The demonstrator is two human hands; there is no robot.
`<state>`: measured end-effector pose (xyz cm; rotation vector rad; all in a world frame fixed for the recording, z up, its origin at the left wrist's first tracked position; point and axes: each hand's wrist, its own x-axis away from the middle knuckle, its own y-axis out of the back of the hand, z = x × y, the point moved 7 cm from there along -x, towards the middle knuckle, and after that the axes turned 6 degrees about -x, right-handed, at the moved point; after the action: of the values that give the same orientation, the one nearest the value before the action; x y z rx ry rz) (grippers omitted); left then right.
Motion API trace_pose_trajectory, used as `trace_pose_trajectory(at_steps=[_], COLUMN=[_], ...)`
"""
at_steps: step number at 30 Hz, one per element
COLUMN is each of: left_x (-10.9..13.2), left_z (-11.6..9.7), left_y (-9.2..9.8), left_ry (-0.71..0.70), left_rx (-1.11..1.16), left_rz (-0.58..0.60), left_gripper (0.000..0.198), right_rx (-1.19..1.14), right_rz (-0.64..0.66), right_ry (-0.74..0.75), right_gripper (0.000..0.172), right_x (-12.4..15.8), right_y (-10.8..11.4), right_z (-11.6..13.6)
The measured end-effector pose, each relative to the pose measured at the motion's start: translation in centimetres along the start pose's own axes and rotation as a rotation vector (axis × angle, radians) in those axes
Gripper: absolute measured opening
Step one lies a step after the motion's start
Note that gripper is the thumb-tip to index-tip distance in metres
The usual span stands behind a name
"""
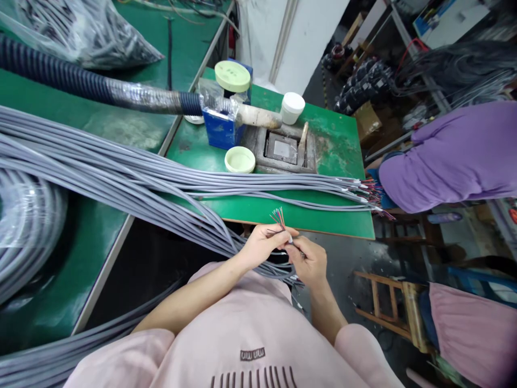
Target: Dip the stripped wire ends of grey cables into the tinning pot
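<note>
Thin coloured wires (278, 217) fan upward from the end of a grey cable, in front of my chest. My left hand (266, 242) is closed, its thumb and fingers pinching the base of these wires. Close beside it, my right hand (309, 260) is closed on the cable end, near a small white piece (290, 239). More grey cables (278, 269) hang just below my hands. A long bundle of grey cables (161, 167) runs across the green table (339, 220), its stripped ends fanned out at the right edge.
Behind the bundle are a soldering pot (285, 150), a pale green dish (239, 160), a white tub (292, 108), a blue box (222, 129) and a ribbed hose (81, 81). People in purple (452, 151) and pink (472, 328) are at the right, near a wooden stool (388, 307).
</note>
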<state>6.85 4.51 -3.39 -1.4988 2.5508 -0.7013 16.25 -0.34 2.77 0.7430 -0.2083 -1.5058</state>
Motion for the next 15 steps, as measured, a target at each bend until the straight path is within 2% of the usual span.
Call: trace_pose_trajectory(at_steps=[15], left_x=[0.1], left_z=[1.2], left_y=[0.2], left_ry=[0.036], left_rx=[0.111], left_rz=[-0.058], left_gripper=[0.036], right_rx=[0.042], right_rz=[0.013], right_ry=[0.018], right_gripper=[0.023], right_x=[0.1], right_y=[0.0], right_z=[0.0])
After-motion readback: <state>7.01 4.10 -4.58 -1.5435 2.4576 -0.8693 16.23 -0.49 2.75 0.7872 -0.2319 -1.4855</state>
